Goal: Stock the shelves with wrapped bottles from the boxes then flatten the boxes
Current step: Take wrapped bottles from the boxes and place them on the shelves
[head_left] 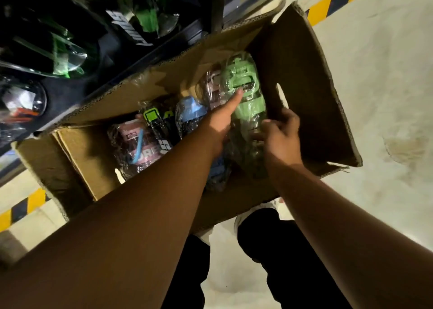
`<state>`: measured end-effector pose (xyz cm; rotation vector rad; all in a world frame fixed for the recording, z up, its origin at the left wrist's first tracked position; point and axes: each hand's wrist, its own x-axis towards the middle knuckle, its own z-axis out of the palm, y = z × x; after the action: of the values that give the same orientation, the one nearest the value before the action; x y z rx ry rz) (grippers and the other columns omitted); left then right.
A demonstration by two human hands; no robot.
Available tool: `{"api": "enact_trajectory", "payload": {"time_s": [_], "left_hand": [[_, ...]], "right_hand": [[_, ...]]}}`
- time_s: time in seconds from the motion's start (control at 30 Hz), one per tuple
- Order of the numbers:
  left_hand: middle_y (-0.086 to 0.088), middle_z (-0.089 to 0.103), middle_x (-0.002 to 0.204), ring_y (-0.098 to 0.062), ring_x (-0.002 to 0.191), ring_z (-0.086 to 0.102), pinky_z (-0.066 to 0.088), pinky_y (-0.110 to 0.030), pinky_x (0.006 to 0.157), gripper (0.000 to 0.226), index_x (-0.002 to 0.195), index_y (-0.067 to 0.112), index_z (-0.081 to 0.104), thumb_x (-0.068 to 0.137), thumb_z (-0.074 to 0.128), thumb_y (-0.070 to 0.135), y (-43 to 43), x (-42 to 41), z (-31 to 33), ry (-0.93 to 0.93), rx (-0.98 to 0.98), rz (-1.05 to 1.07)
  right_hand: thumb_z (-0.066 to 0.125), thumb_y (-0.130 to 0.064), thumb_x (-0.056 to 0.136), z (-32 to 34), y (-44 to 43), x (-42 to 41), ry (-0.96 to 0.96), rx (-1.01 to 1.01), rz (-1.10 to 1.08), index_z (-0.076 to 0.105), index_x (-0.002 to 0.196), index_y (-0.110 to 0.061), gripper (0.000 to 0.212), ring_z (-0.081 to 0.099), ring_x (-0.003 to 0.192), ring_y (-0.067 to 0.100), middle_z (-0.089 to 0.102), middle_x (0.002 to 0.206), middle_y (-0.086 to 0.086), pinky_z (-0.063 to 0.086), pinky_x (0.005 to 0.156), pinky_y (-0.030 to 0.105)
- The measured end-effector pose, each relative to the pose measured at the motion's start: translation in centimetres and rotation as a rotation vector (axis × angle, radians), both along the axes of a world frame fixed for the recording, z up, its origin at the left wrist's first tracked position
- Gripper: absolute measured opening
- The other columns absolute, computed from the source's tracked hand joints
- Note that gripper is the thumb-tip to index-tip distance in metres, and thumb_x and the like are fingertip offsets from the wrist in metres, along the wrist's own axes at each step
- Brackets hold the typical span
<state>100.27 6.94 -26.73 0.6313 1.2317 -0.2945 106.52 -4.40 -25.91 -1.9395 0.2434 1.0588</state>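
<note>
Reaching into the cardboard box (304,86), the right hand (281,135) curls its fingers round the green wrapped bottle (248,107); the left hand (218,123) lays one straight finger on its lid, the others hidden, grip unclear.

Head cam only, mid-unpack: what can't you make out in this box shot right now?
Bottle count in the box: the left forearm covers its near half.
Left hand: only the index finger shows, on the green bottle; the other fingers are hidden beneath the hand.
Blue bottle body: behind the forearm.
Shelf stock: dark, cut off by the top-left edge.
</note>
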Motion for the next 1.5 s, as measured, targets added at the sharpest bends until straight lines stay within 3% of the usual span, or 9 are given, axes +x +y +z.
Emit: {"api": "enact_trajectory", "payload": {"time_s": [0.13,0.2,0.33,0.53,0.73,0.87,1.03,1.27,1.5], "left_hand": [[-0.001,0.033,0.159,-0.026,0.139,0.041,0.036,-0.042,0.114,0.064,0.151,0.035,0.036,0.094,0.056,0.056,-0.8,-0.3,-0.9,0.003,0.027,0.023],[0.001,0.046,0.149,-0.022,0.129,0.050,0.047,-0.026,0.097,0.060,0.148,0.034,0.041,0.094,0.059,0.053,-0.7,-0.4,-0.3,-0.026,0.051,0.005],[-0.003,0.062,0.136,-0.030,0.122,0.061,0.048,-0.055,0.102,0.109,0.140,0.032,0.053,0.046,0.085,0.077,-0.7,-2.1,-1.8,-0.005,0.051,0.032],[-0.002,0.074,0.110,-0.026,0.099,0.070,0.058,-0.043,0.084,0.069,0.122,0.027,0.067,0.062,0.089,0.052,1.5,-7.4,-1.2,0.085,0.272,-0.017],[-0.004,0.074,0.113,-0.021,0.092,0.072,0.058,-0.033,0.071,0.062,0.127,0.020,0.063,0.072,0.088,0.030,2.7,-13.3,-3.2,0.122,0.422,0.120],[-0.004,0.075,0.112,-0.024,0.102,0.072,0.055,-0.048,0.094,0.059,0.118,0.018,0.070,0.065,0.091,0.033,3.1,-15.2,-4.3,0.139,0.343,0.165],[0.007,0.074,0.113,-0.015,0.103,0.070,0.054,-0.037,0.095,0.060,0.125,0.026,0.066,0.070,0.088,0.041,3.1,-14.7,-3.3,0.158,0.342,0.102],[0.004,0.075,0.112,-0.019,0.105,0.070,0.054,-0.046,0.096,0.050,0.123,0.025,0.066,0.078,0.083,0.039,1.3,-13.7,6.7,0.082,0.261,0.194],[0.005,0.069,0.122,-0.010,0.104,0.068,0.056,-0.030,0.092,0.076,0.124,0.022,0.064,0.058,0.087,0.049,0.6,-13.8,25.1,0.037,0.378,0.175]], "right_hand": [[0.044,-0.004,0.094,-0.9,0.8,3.0,0.151,-0.151,0.184,0.065,0.112,-0.019,0.031,0.060,0.066,0.020,0.065,0.090,0.011,0.053,0.062,0.031],[0.050,-0.020,0.080,-2.5,0.3,3.4,0.110,-0.207,0.281,0.072,0.101,-0.033,0.032,0.066,0.083,0.024,0.065,0.108,0.013,0.057,0.082,0.032],[0.047,0.004,0.088,-1.1,1.1,1.8,0.137,-0.122,0.264,0.060,0.086,-0.021,0.028,0.061,0.088,0.024,0.063,0.096,0.009,0.053,0.079,0.030],[0.053,-0.010,0.098,-1.3,2.1,-0.3,0.280,-0.077,0.395,0.057,0.097,-0.015,0.007,0.055,0.069,0.020,0.058,0.080,0.004,0.046,0.055,0.022],[0.075,-0.042,0.081,-7.1,3.3,-0.6,0.002,-0.422,0.769,0.008,0.155,-0.021,0.102,0.031,0.139,0.041,0.026,0.153,0.019,0.032,0.114,0.044],[0.078,-0.037,0.080,-10.6,3.7,-1.2,-0.055,-0.432,0.719,-0.006,0.155,-0.025,0.114,0.035,0.139,0.040,0.031,0.153,0.021,0.031,0.114,0.046],[0.088,-0.036,0.060,-11.1,2.5,0.0,-0.090,-0.311,0.625,0.027,0.145,-0.011,0.108,0.056,0.122,0.027,0.054,0.136,0.008,0.045,0.105,0.043],[0.100,-0.046,0.026,-1.3,-0.5,-0.7,0.221,-0.058,0.442,0.048,0.138,-0.018,0.126,0.070,0.101,0.021,0.069,0.119,0.001,0.057,0.091,0.043],[0.093,-0.022,0.055,20.6,-1.9,-4.5,0.252,0.133,0.462,0.045,0.139,-0.008,0.098,0.066,0.112,0.028,0.065,0.123,0.013,0.056,0.091,0.043]]}}
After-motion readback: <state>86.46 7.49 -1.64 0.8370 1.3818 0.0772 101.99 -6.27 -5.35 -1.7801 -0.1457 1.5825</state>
